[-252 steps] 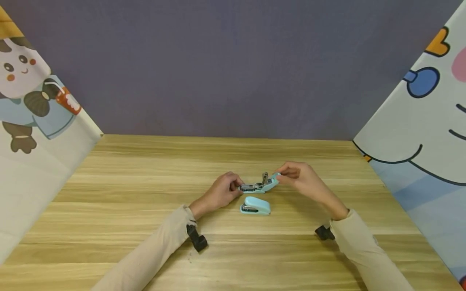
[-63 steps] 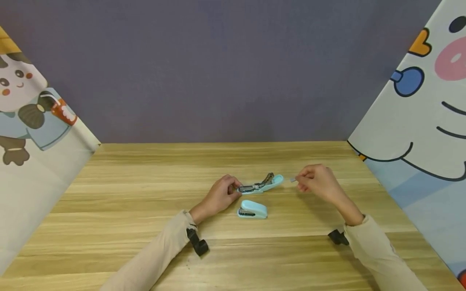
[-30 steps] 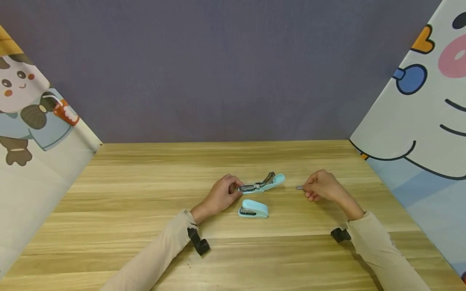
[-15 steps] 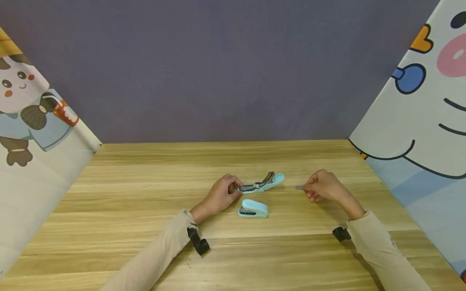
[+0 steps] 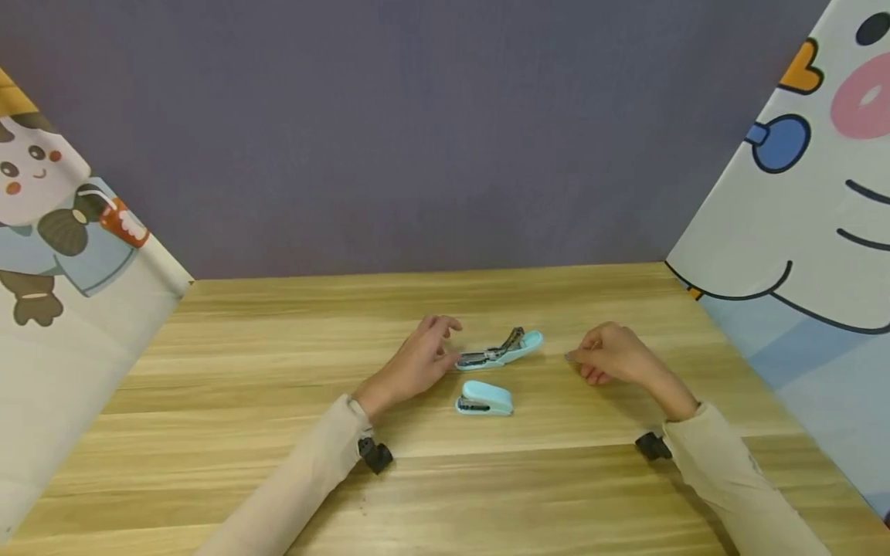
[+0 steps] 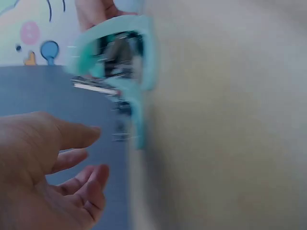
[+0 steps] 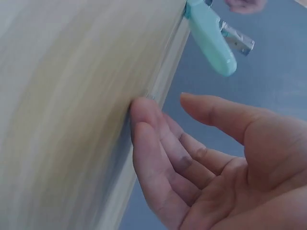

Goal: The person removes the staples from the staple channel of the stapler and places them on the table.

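A light-blue mini stapler (image 5: 518,352) lies unfolded on the table, its cover swung back to the right and its metal magazine tilted up. My left hand (image 5: 417,360) is just left of its base; in the left wrist view the spread fingers (image 6: 79,136) stand apart from the stapler (image 6: 149,52). To the right, my right hand (image 5: 615,354) rests its fingertips on the table at a small grey strip (image 5: 568,357), which looks like staples and is mostly hidden. In the right wrist view the thumb (image 7: 216,110) is apart from the fingers, and a sliver of the strip (image 7: 150,97) shows beyond them.
A second light-blue stapler (image 5: 489,397), folded closed, lies in front of the unfolded one. The wooden table (image 5: 278,324) ends at a grey back wall (image 5: 431,139), with cartoon-printed panels on both sides. A black wrist mount (image 5: 375,454) hangs from the left sleeve.
My left hand has let go of the unfolded stapler and its fingers have spread. My right hand took the grey strip from near the cover, lowered it to the table, and its fingers now cover more of it.
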Available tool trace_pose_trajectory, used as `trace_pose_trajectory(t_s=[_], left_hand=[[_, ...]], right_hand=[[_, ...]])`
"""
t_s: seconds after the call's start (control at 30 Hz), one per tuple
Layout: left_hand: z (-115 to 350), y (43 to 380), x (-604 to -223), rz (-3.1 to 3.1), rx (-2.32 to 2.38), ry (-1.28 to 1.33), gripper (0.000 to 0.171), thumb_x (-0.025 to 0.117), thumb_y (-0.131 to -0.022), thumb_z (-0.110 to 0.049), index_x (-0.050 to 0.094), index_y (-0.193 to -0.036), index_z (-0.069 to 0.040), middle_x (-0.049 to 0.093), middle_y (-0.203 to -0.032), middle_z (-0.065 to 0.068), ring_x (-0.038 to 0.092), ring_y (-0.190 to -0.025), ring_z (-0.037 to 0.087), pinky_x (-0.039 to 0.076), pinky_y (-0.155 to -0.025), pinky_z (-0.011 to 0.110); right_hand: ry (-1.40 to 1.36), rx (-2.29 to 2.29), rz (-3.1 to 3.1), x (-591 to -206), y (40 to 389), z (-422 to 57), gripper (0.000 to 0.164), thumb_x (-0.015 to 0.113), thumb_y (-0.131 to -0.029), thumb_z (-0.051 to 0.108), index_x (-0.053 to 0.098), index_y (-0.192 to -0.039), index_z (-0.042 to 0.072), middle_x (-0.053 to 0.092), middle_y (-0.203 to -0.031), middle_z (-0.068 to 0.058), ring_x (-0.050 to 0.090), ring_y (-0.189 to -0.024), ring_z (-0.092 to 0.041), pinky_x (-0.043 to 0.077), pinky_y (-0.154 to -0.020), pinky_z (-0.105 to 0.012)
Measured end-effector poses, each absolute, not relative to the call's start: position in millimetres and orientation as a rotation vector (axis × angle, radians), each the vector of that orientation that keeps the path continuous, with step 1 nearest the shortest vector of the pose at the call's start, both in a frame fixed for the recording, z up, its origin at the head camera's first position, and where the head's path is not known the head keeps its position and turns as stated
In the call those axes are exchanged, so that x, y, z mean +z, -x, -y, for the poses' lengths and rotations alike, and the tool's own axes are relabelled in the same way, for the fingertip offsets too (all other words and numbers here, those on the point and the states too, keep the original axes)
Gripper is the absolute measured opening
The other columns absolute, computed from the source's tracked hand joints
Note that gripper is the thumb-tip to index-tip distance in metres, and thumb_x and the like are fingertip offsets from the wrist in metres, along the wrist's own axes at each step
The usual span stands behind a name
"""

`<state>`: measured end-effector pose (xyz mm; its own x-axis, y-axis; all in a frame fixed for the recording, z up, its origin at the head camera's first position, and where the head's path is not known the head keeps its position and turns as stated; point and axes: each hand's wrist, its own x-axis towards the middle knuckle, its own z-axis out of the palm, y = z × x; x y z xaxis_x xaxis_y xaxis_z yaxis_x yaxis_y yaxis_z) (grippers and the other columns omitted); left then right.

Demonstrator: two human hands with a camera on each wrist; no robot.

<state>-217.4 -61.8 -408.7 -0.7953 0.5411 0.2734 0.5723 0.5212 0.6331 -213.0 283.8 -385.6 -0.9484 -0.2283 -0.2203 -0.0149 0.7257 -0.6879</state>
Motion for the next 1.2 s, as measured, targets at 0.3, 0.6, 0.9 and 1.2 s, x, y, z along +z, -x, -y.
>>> trace_pose_trajectory(t_s=[0.3, 0.6, 0.9, 1.2], left_hand=[[65.0, 194.7, -389.7, 2.874, -0.985, 1.227, 0.033, 0.063, -0.095, -0.003, 0.058, -0.127, -0.001, 0.057, -0.114, 0.012, 0.060, -0.093, 0.020, 0.052, -0.080, 0.024], [70.2, 177.1, -395.9, 2.975, -0.869, 1.339, 0.034, 0.069, -0.093, -0.011, 0.061, -0.125, -0.007, 0.058, -0.110, 0.005, 0.055, -0.088, 0.015, 0.049, -0.075, 0.022], [63.6, 175.4, -406.7, 2.935, -0.936, 1.262, 0.022, 0.075, -0.088, -0.011, 0.059, -0.103, -0.012, 0.055, -0.088, 0.002, 0.049, -0.076, 0.011, 0.044, -0.065, 0.022], [53.0, 174.0, -414.2, 2.879, -1.087, 1.249, 0.022, 0.080, -0.083, -0.011, 0.060, -0.094, -0.012, 0.057, -0.082, -0.001, 0.052, -0.072, 0.012, 0.045, -0.063, 0.021]], right_hand=[[0.415, -0.994, -2.715, -381.1, 187.1, -251.0, 0.011, 0.067, -0.094, 0.014, 0.072, -0.093, 0.004, 0.070, -0.077, -0.003, 0.066, -0.068, -0.018, 0.056, -0.060, -0.032], [0.862, -0.839, -2.755, -372.6, 151.1, -203.4, 0.041, 0.072, -0.092, 0.017, 0.060, -0.129, 0.004, 0.068, -0.119, -0.011, 0.064, -0.109, -0.028, 0.054, -0.089, -0.044], [1.228, -0.513, -2.889, -371.6, 142.1, -150.3, 0.042, 0.072, -0.092, 0.014, 0.061, -0.133, 0.013, 0.068, -0.115, -0.003, 0.067, -0.098, -0.017, 0.055, -0.073, -0.026], [1.266, -0.128, -3.149, -377.9, 121.7, -140.7, 0.037, 0.076, -0.083, 0.007, 0.063, -0.117, 0.012, 0.066, -0.086, -0.004, 0.066, -0.074, -0.019, 0.051, -0.051, -0.027]])
